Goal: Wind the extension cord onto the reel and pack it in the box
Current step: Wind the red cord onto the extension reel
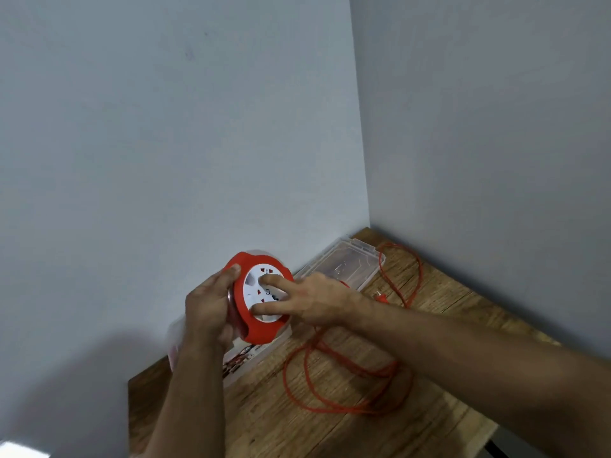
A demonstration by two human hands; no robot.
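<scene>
A: Where is the reel [261, 297] now?

B: It is in the air, above the left back part of the wooden table [436, 401], close to the grey wall [132, 160]. The left hand [208, 309] holds it. The fingers are closed around the red rim from the left side and from behind, and the thumb lies on the upper rim.

A: And the right hand [312, 300]?

B: It comes from the right side and lies on the white socket face of the reel. The fingers are spread open. One finger touches the upper part of the face and another one touches the lower part. It presses on the face, it does not close around anything.

A: Where is the orange cord [330, 381]?

B: Most of it lies loose on the table, in big loops under and to the right of the right forearm. One long loop goes to the back near the corner. The plug [382, 297] lies on the table just right of the right wrist.

A: And the box [238, 361]?

B: A clear box stands under the reel and the left hand, partly hidden by them. Its clear lid [350, 262] lies behind the right hand, against the wall.
</scene>
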